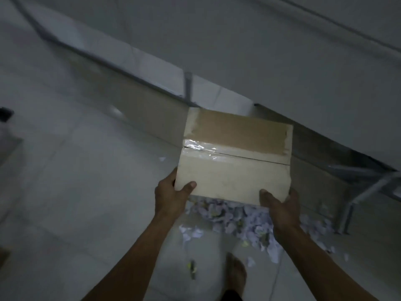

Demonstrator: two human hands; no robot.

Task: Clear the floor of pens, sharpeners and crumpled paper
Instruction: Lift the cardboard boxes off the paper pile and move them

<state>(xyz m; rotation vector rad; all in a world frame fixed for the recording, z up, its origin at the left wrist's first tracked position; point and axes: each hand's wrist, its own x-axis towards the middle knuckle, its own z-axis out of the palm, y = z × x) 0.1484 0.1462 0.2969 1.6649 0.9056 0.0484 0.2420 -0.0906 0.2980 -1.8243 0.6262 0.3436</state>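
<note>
Foot [235,273]: at 6 o'clock, nearest the camera, in a brown sandal on the pale tiled floor [76,192].
Small item [192,269]: a thin yellowish-dark thing on the floor just at 9 o'clock of the foot; too blurred to tell pen from scrap.
Left hand [171,194]: at about 7 o'clock of the box, it grips the box's near left corner, thumb curled on top, the other fingers hidden underneath.
Right hand [280,205]: at about 5 o'clock of the box, it grips the near right corner, thumb on top, the remaining fingers wrapped round the edge and out of sight.
Cardboard box [234,157]: held up off the floor between both hands, its taped face turned toward the camera; shiny clear tape runs along the centre seam, with a band of brown tape farther up.
Crumpled paper [249,222]: a heap of whitish-lilac wads on the floor, directly below the box's near edge and spreading toward 4 o'clock; a few loose bits lie at 7 o'clock of the heap, near the foot.
Metal frame leg [347,216]: at 3 o'clock of the heap, grey, standing on the floor with paper scraps around its base.
Counter [260,51]: a wide grey slab across 12 to 2 o'clock, beyond the box, with grey bars beneath it.
Dark object [5,114]: at 9 o'clock, at the frame edge; unclear.
</note>
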